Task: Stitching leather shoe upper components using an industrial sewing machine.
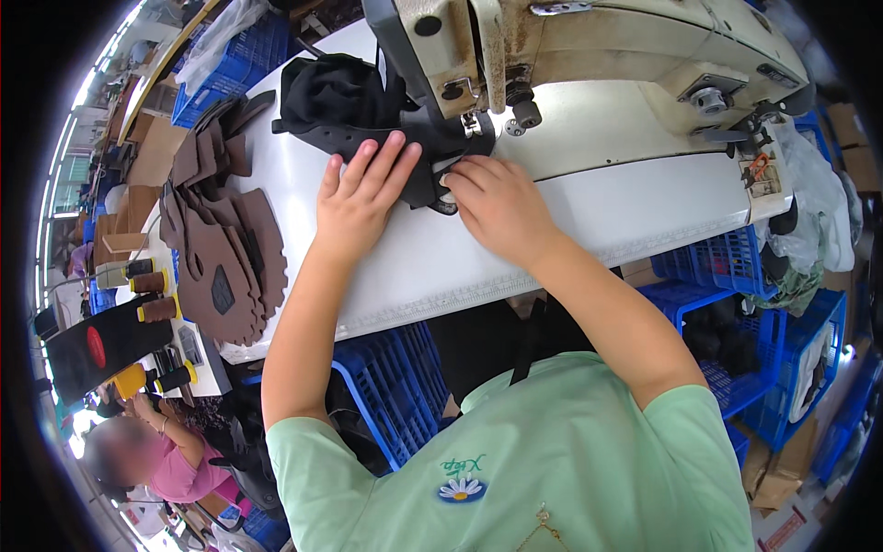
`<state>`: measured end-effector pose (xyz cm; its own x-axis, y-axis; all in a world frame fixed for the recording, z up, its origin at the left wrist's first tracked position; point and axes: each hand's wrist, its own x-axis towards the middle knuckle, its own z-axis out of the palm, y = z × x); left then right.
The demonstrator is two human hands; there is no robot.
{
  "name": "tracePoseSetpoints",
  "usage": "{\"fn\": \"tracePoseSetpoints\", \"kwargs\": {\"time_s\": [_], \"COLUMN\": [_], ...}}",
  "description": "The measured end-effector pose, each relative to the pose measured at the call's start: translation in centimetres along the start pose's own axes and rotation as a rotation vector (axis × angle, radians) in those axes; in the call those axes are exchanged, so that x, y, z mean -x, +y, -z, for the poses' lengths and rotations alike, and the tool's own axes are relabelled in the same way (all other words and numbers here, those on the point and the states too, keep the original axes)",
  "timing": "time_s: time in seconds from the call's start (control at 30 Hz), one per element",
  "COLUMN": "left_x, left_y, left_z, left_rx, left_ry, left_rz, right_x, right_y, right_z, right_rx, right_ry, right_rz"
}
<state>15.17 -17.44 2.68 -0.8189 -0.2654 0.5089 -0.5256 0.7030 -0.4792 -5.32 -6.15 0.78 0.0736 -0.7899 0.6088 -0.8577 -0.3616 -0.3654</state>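
A black sewn piece (336, 97), partly bunched soft fabric and partly a flatter, stiffer panel, lies on the white table under the head of a sewing machine (635, 46). Its right end reaches the presser foot (472, 122). My left hand (359, 202) rests flat on the near edge of the panel, fingers stretched and slightly apart. Just right of it, my right hand (501, 202) has its fingers curled in a pinch on the piece's edge, close in front of the foot. A small pale strip shows by those fingertips; what it is I cannot tell.
Brown cut pieces with scalloped edges (230, 276) are stacked at the table's left. Blue crates (400, 386) stand below the front edge and at the right. Thread spools (156, 308) sit at far left, near another person in pink (184, 465).
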Motion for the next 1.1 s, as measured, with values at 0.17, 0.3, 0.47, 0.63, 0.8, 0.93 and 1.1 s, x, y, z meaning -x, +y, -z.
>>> {"fn": "tracePoseSetpoints", "kwargs": {"time_s": [0.17,0.3,0.47,0.63,0.8,0.93,1.1], "left_x": [-2.2,-3.7,-4.9,-5.3,-5.7,-5.8,-5.3], "left_y": [0.1,-0.1,-1.5,-2.6,-3.2,-3.2,-2.9], "left_z": [-1.1,-0.3,2.0,4.0,4.7,4.9,5.0], "left_rx": [0.008,0.046,0.049,0.031,-0.001,-0.018,-0.052], "left_ry": [0.156,0.203,0.105,-0.002,-0.047,-0.077,-0.115], "left_rz": [-0.066,-0.097,-0.217,-0.311,-0.447,-0.486,-0.450], "right_x": [-0.1,-0.2,-1.3,-2.3,-2.1,-1.7,-0.5], "right_y": [0.1,-0.1,0.2,0.7,0.3,1.0,1.9], "right_z": [0.2,0.4,1.0,1.7,1.4,1.0,1.1], "right_rx": [0.017,-0.034,-0.096,0.009,0.145,0.148,0.065], "right_ry": [-0.039,-0.047,-0.172,-0.265,-0.193,-0.282,-0.215], "right_rz": [0.000,-0.079,-0.166,-0.082,0.058,0.074,0.064]}}
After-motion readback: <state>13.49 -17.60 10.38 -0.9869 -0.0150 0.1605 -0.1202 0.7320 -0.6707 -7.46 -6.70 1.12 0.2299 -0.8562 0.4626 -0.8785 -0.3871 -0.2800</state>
